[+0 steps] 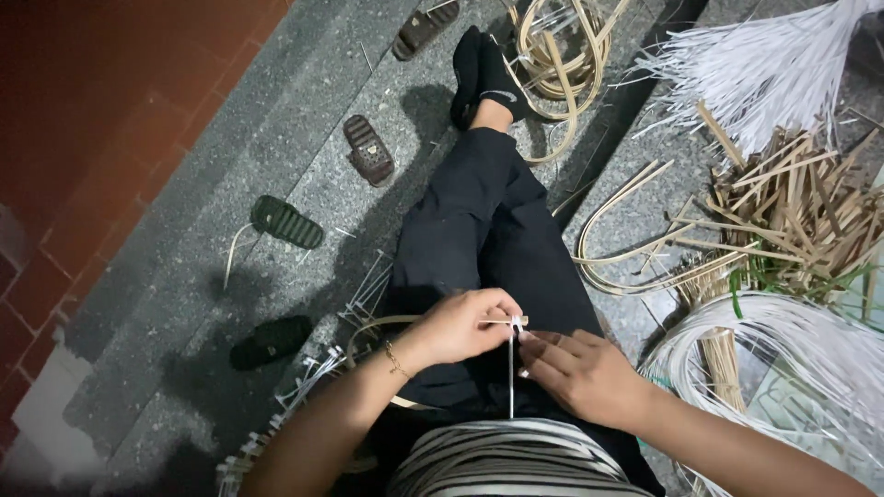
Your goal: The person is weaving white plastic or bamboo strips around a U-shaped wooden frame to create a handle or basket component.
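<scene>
Nearest to the camera is the striped shirt (506, 460) of the person, and just above it the two hands meet over the lap; the left hand (460, 327) is closed in a pinch on the upper end of a thin white strip (511, 368), which hangs straight down between the hands toward the shirt; the right hand (580, 368) lies beside it with fingers loosely curled, the fingertips touching the strip near its top, though I cannot tell if it really grips. To do this well, I judge the strip must be kept tight and straight, the pinch close to the working point, so it does not twist or slip.

Counted: four dark sandals (368, 149) lie on the grey stone step (184, 276) at the left; one black sock (483, 69) is visible on the stretched leg; one thin bracelet (396, 359) is on the left wrist; two coils of cane, one tan coil (562, 55) by the foot, one white coil (810, 350) at the right; one pile of short tan sticks (801, 202); one bundle of white strips (764, 64) at top right.
</scene>
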